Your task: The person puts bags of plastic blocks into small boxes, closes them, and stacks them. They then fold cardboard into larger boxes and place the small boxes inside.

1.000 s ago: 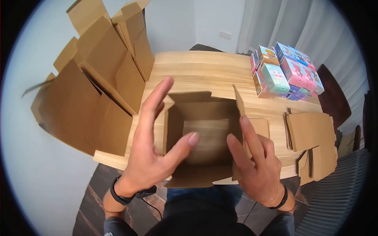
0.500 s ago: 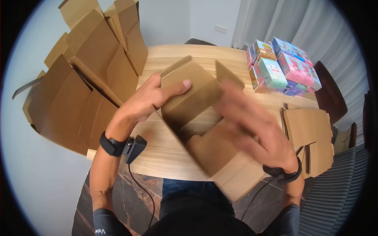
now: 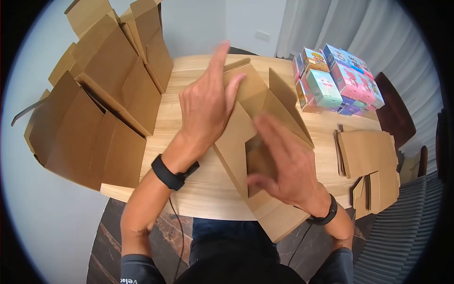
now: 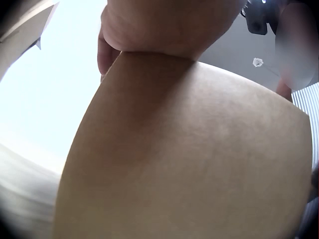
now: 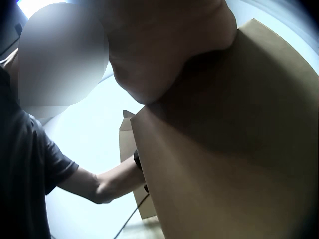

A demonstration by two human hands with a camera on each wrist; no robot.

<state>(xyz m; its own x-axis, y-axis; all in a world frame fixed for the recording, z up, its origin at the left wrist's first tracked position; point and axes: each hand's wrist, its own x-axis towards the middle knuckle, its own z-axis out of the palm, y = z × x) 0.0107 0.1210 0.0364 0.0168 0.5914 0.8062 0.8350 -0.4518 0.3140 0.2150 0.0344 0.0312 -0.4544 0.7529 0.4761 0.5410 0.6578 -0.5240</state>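
Head view, far left: three opened cardboard boxes [image 3: 111, 61] stand side by side on the wooden table [image 3: 198, 194].
Left wristband: a black band [image 3: 166, 173] circles the left wrist, to the right of those standing boxes.
Left hand: the left hand [image 3: 205, 106] lies along the far left side of the open box, index finger straight and pointing away, thumb stretched out over a flap; the remaining fingers are partly hidden. In the left wrist view the hand meets the top edge of a broad cardboard side.
Open box: the open box [image 3: 239, 135] sits between the two hands, turned at a slant, flaps spread, its near end reaching past the table's front edge in the head view. Whether its base touches the table cannot be told.
Right hand: the right hand [image 3: 291, 168] is over the box's opening, right of the left hand and nearer the body, its fingers straight but blurred, thumb spread apart. In the right wrist view this hand touches the cardboard edge.
Right wristband: another black band [image 3: 325, 214] is just beside the box's near right side.
Small coloured boxes: a stack of printed cartons [image 3: 338, 83] stands at the back right, apart from both hands.
Flat cardboard: folded pieces [image 3: 369, 149] lie at the right edge, in front of the cartons.
Chair: a dark red chair [image 3: 396, 106] stands beyond the table's right end.
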